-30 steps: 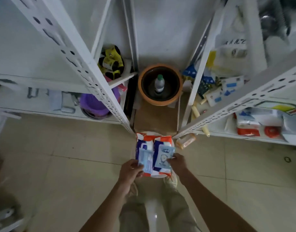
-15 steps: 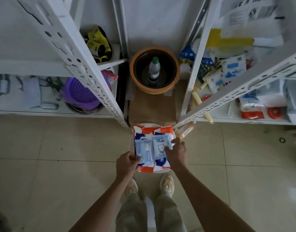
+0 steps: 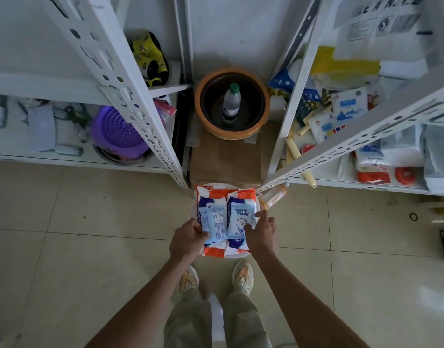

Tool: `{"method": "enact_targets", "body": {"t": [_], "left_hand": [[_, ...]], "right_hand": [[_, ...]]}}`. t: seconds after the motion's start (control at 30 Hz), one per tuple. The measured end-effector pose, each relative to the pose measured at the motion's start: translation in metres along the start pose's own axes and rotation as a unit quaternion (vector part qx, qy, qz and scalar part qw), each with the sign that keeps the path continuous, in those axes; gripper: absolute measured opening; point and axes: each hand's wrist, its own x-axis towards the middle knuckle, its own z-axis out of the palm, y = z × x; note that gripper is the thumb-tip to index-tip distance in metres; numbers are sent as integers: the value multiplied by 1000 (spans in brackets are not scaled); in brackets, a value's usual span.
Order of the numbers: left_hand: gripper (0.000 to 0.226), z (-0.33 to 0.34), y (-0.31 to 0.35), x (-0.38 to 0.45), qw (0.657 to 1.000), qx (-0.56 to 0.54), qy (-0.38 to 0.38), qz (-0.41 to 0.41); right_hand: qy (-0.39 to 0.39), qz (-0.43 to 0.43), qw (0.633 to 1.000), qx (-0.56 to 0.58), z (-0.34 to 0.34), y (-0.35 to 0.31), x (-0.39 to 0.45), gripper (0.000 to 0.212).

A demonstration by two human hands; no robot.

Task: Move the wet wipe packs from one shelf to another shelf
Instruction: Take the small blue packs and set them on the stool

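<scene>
Grip: left hand point(image 3: 189, 241) is closing on the left pale-blue wet wipe pack point(image 3: 213, 222); right hand point(image 3: 262, 233) is pinching the right pack point(image 3: 241, 219). Both are lying atop larger orange-edged packs point(image 3: 226, 194), seemingly on a white plate point(image 3: 194, 209), held between the shelving units point(image 3: 130, 96). Step: carrying. Next: choosing a shelf and reaching in. Since a second ago, the two packs are sitting side by side rather than overlapped.

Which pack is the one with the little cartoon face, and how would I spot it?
Look between the two white shelving racks, below the orange-rimmed pot, to the stack of wet wipe packs. On top lie two light blue packs side by side. The cartoon-face pack lies under the right hand; its neighbour shows only printed text.
</scene>
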Motion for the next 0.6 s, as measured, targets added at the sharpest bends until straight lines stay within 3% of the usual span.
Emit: {"method": "enact_targets", "body": {"t": [0.37, 0.6], "left_hand": [[40, 0, -3, -9, 1000, -5, 23, -20], [35, -1, -1, -14, 996, -37, 64, -49]], "right_hand": [[-9, 2, 999, 53, -1, 11, -2, 40], [2, 4, 997, 73, -5, 12, -4, 39]]}}
